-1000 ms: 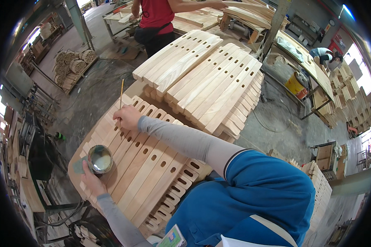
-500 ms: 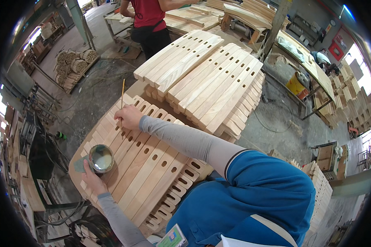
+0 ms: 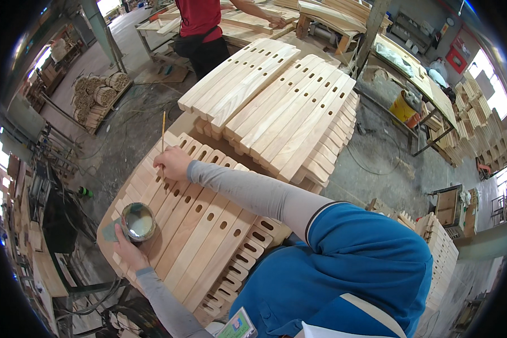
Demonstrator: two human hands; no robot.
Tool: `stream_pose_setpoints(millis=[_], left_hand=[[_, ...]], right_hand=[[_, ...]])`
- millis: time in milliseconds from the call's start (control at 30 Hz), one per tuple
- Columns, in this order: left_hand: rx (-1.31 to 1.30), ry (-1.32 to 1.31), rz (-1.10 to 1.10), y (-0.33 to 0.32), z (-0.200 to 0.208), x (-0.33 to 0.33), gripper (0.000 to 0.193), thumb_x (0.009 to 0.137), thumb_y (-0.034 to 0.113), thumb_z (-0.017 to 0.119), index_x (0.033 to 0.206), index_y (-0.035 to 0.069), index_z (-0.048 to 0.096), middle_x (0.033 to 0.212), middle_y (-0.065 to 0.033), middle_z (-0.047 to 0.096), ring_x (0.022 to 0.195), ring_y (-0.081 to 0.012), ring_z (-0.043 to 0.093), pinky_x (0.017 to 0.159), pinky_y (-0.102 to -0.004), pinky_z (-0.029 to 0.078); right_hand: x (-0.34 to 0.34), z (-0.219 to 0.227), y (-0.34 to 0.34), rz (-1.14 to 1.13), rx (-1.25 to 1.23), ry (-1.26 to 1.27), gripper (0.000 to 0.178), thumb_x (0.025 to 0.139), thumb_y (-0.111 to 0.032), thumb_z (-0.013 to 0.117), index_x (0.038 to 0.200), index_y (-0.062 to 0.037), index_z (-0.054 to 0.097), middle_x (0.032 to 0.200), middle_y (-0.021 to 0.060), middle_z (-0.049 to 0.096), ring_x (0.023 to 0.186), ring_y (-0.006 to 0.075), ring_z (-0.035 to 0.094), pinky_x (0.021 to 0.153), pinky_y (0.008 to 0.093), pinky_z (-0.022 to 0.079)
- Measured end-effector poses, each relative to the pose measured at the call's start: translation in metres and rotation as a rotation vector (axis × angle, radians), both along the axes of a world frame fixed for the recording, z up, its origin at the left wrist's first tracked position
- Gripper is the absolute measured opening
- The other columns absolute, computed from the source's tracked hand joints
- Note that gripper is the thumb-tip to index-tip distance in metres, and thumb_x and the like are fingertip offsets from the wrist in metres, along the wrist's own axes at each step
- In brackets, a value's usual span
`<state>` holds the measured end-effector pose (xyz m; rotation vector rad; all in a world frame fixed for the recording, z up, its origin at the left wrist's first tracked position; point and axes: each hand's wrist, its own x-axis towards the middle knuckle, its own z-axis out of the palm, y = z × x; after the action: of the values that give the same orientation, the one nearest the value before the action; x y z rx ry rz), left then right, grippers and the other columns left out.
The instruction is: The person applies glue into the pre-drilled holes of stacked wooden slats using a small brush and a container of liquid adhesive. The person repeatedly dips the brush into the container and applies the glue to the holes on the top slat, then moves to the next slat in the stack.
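My right hand (image 3: 173,163) grips a thin wooden-handled brush (image 3: 163,134), its handle pointing up and its tip down at the far end of a row of slotted wooden planks (image 3: 200,236). My left hand (image 3: 125,249) holds a small round metal tin (image 3: 138,221) of pale paste, resting it on the near left planks. Both arms wear grey sleeves. The brush tip is hidden behind my fingers.
A second stack of slotted planks (image 3: 290,110) lies just beyond. A person in a red shirt (image 3: 200,28) works at a bench at the top. Bundled wood rolls (image 3: 98,93) sit on the floor at left. A yellow bucket (image 3: 404,106) and more plank stacks (image 3: 442,248) stand at right.
My hands stay almost where they were on the planks. The person in red at the top has shifted a little.
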<state>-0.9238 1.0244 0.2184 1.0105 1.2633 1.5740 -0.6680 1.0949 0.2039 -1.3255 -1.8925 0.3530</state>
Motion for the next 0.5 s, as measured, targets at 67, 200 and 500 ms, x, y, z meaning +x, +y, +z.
stream_pose_setpoints(millis=[67, 200, 500], left_hand=[[-0.012, -0.006, 0.000, 0.0004, -0.0008, -0.0003, 0.028, 0.086, 0.024, 0.054, 0.097, -0.002, 0.057, 0.096, -0.0068, 0.059, 0.085, -0.0138, 0.056, 0.075, -0.0268, 0.045], [-0.025, -0.029, -0.013, 0.0018, -0.0025, -0.0016, 0.028, 0.086, 0.024, 0.054, 0.097, -0.002, 0.057, 0.095, -0.0067, 0.059, 0.085, -0.0141, 0.057, 0.074, -0.0269, 0.046], [-0.049, -0.011, -0.024, 0.0037, -0.0064, -0.0071, 0.030, 0.087, 0.026, 0.053, 0.098, -0.002, 0.057, 0.096, -0.0076, 0.059, 0.084, -0.0150, 0.058, 0.074, -0.0276, 0.047]], right_hand=[[0.0003, 0.0002, -0.0007, 0.001, -0.005, -0.006, 0.017, 0.074, -0.010, 0.051, 0.084, -0.0123, 0.065, 0.080, 0.0059, 0.063, 0.084, 0.0256, 0.052, 0.078, 0.0362, 0.037], [0.0003, -0.0007, 0.0006, -0.003, 0.003, 0.003, 0.017, 0.074, -0.010, 0.052, 0.084, -0.0123, 0.065, 0.079, 0.0063, 0.063, 0.085, 0.0252, 0.051, 0.079, 0.0358, 0.037], [-0.0009, 0.0006, -0.0003, -0.003, -0.019, -0.001, 0.017, 0.074, -0.010, 0.052, 0.084, -0.0119, 0.065, 0.078, 0.0061, 0.063, 0.084, 0.0248, 0.051, 0.078, 0.0352, 0.037]])
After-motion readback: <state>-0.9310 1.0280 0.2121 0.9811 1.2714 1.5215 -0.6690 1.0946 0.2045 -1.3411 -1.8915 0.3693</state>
